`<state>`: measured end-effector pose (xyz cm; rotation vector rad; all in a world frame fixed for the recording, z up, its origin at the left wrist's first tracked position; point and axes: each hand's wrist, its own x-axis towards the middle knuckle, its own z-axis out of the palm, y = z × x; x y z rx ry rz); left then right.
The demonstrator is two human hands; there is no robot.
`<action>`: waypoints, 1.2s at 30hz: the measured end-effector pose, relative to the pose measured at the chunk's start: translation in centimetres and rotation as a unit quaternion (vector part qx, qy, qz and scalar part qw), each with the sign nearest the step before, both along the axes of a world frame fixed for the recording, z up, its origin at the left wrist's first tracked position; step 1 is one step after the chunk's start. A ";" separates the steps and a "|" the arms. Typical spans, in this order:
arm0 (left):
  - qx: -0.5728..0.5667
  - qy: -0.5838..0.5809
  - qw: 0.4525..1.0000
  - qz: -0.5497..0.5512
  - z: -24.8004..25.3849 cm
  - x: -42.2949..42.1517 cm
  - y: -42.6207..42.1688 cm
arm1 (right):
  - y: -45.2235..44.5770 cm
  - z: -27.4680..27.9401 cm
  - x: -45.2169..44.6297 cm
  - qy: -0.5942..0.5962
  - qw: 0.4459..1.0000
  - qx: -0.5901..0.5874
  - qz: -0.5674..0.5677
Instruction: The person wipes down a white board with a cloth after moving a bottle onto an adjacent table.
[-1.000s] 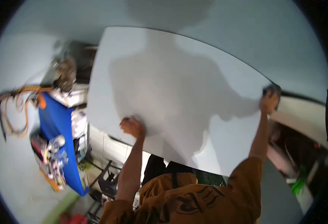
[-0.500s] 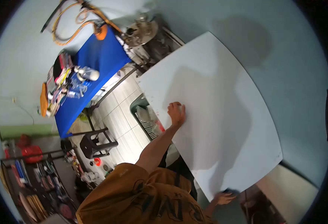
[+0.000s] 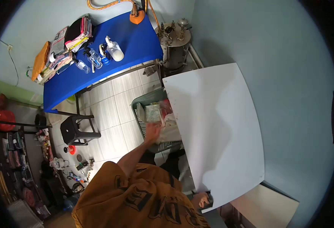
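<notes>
While the left hand (image 3: 151,133) reaches low over the near side of the basket (image 3: 135,102), its fingers are blurred, and whether they are spread, closed or on something cannot be told. The fingers of the right hand (image 3: 200,199) are curled around a dark pad (image 3: 209,197), which lies in their grip at the near corner of the white table (image 3: 228,133). Just beyond the left fingers, clear plastic bags (image 3: 152,113) lie in the basket with some red pieces (image 3: 166,107), and pale cloth (image 3: 170,133) lies to the right of those fingers. Farther right of them stretches the broad white top, with a person's shadow across it, and the blue-grey wall (image 3: 288,95) stands along its far side. To the left of the left fingers, pale floor tiles (image 3: 117,108) run out to a dark stool (image 3: 75,129), and well past that stands a crowded shelf (image 3: 16,155). Ahead and to the left of the same fingers is the blue table (image 3: 132,38), bearing bottles (image 3: 115,52) and a stack of folded clothes (image 3: 77,36). A metal tank (image 3: 175,55) stands well ahead of them, between the two tables.
</notes>
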<state>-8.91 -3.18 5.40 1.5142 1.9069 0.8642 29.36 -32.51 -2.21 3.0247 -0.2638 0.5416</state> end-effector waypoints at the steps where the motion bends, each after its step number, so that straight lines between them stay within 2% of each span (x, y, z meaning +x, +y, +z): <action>1: 0.009 -0.014 0.999 0.048 -3.1 -3.0 -2.0 | 1.5 -0.2 -1.2 0.009 1.000 0.009 0.011; 2: 0.013 -0.027 0.995 0.093 -7.1 -6.1 -4.5 | 3.0 -0.3 -2.3 0.018 1.000 0.016 0.019; 3: 0.027 -0.004 0.995 0.095 -8.2 -8.9 -6.7 | 4.7 -0.5 -3.5 0.027 0.999 0.024 0.027; 4: -0.018 0.058 0.994 0.090 -9.2 -11.7 -8.8 | 5.7 -0.3 -4.7 0.037 0.998 0.032 0.035; 5: -0.063 0.060 0.988 0.129 -9.8 -14.0 -10.7 | 7.7 -0.9 -6.1 0.048 0.997 0.038 0.044; 7: -0.149 0.021 0.969 0.198 -9.3 -17.7 -13.8 | 10.7 -0.9 -9.1 0.073 0.994 0.052 0.062; 9: -0.171 0.012 0.958 0.232 -9.9 -20.6 -16.4 | 13.4 -0.1 -12.1 0.127 0.982 0.097 0.105; 11: -0.201 -0.014 0.939 0.279 -7.9 -21.5 -17.6 | 16.3 0.2 -15.0 0.138 0.971 0.069 0.185; 13: -0.214 -0.013 0.930 0.299 -8.2 -22.0 -18.5 | 20.1 2.2 -18.5 0.159 0.950 0.108 0.245; 15: -0.223 -0.019 0.925 0.308 -8.5 -22.1 -18.5 | 23.6 2.1 -21.8 0.185 0.935 0.046 0.300; 16: -0.225 -0.026 0.923 0.311 -8.7 -21.7 -18.1 | 24.5 0.0 -22.9 0.152 0.872 0.235 0.402; 18: -0.226 -0.027 0.922 0.312 -8.9 -20.8 -17.0 | 26.8 -3.3 -25.0 0.166 0.735 0.399 0.522; 19: -0.215 -0.044 0.926 0.307 -8.7 -20.2 -16.0 | 29.1 -3.8 -26.1 0.222 0.701 0.384 0.558; 21: -0.191 -0.075 0.931 0.303 -7.4 -19.1 -14.0 | 33.1 5.2 -28.8 0.289 0.673 0.106 0.672; 24: -0.168 -0.071 0.945 0.271 -4.4 -18.0 -11.1 | 39.1 8.1 -28.3 0.280 0.580 0.011 0.765; 26: -0.158 -0.075 0.953 0.249 -2.4 -17.3 -10.1 | 42.6 8.9 -27.1 0.260 0.509 -0.013 0.821; 30: -0.162 -0.056 0.937 0.304 -2.3 -16.3 -12.3 | 49.5 8.1 -27.0 0.219 0.398 -0.015 0.891; 33: -0.236 -0.009 0.903 0.360 -2.6 -15.1 -15.8 | 55.0 7.4 -28.5 0.222 0.379 0.011 0.898; 36: -0.287 -0.039 0.884 0.367 -3.3 -14.1 -20.8 | 59.2 7.3 -28.1 0.216 0.374 0.048 0.901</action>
